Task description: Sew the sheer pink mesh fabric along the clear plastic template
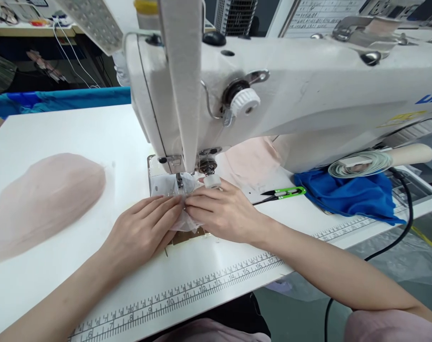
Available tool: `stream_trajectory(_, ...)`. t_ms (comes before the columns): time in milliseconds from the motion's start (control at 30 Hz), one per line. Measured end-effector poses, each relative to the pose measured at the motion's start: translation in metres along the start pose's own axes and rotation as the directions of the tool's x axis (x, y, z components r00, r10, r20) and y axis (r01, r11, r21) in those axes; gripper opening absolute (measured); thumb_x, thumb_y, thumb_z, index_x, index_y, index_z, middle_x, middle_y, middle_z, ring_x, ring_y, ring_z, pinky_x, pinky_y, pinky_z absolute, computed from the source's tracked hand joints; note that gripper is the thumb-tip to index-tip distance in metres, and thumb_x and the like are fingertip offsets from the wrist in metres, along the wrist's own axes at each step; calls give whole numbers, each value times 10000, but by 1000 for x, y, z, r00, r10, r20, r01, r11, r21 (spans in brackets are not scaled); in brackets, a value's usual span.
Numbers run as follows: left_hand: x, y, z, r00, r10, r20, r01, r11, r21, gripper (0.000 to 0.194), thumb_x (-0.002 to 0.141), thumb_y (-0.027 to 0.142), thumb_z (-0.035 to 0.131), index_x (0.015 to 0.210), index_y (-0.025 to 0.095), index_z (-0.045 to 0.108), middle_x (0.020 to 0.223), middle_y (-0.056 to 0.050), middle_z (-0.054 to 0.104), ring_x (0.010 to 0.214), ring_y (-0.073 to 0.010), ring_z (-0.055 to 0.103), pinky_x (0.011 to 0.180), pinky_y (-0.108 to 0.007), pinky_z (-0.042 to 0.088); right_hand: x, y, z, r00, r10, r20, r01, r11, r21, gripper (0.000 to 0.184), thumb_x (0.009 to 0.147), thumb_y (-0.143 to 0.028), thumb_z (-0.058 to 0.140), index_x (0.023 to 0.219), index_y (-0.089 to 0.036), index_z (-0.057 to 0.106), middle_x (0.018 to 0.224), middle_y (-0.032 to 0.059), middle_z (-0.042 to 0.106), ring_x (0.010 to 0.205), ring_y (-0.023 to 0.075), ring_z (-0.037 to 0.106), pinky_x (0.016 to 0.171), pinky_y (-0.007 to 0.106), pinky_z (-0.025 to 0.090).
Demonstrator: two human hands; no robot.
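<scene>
Thin, sheer white fabric (185,222) lies bunched beneath the presser foot (179,180) of a white sewing machine (290,90). My left hand (140,230) rests on the left side of this fabric, its fingers pressed together and closed on the edge. From the right, my right hand (225,209) pinches the same fabric close to the needle area, with fingertips near a small white knob (212,181). Exactly how the fingertips grip is partly hidden. Sheer pink fabric pieces (48,199) lie flat on the table to the left of my left hand.
More pink fabric (253,159) lies behind the needle area. Green-handled thread snips (285,192) sit right of my right hand, near a blue cloth (347,194) and a coiled pale cord (360,164). A printed ruler (187,294) runs along the table's front edge.
</scene>
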State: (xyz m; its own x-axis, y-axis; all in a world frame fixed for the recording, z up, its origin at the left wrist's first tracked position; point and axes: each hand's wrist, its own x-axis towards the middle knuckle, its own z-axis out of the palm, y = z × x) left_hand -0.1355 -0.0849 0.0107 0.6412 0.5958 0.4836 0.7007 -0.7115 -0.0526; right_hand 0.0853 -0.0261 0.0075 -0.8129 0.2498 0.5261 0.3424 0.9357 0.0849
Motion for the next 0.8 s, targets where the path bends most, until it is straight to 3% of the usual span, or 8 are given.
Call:
stream_trajectory(167,-7,1,3,996,6,84,-10,999,41,429,926,106,449,1339,108,562,1293,-126,655,1175,-262,644,985,-403,546,-1,-3,0,999,-48,-16,49,999,20,267,916,-43,515,779,-162,711,819,11,764,865,142,689,976,355,460)
stream_trajectory(500,-6,1,1,993,43,107,-57,990,131,362,938,95,424,1237,65,625,1253,-139,671,1124,-262,673,966,-403,563,-1,-1,1,999,-51,-17,50,999,-8,317,930,-56,493,746,-192,713,835,-18,776,805,123,695,1005,350,477)
stream_trajectory(800,-2,-1,2,994,12,111,-27,990,137,352,973,154,416,1257,105,618,1261,-109,667,1125,-237,674,967,-396,570,0,0,4,998,-33,-61,33,999,-4,318,936,-74,492,746,-200,713,862,-27,782,832,120,699,1009,330,468)
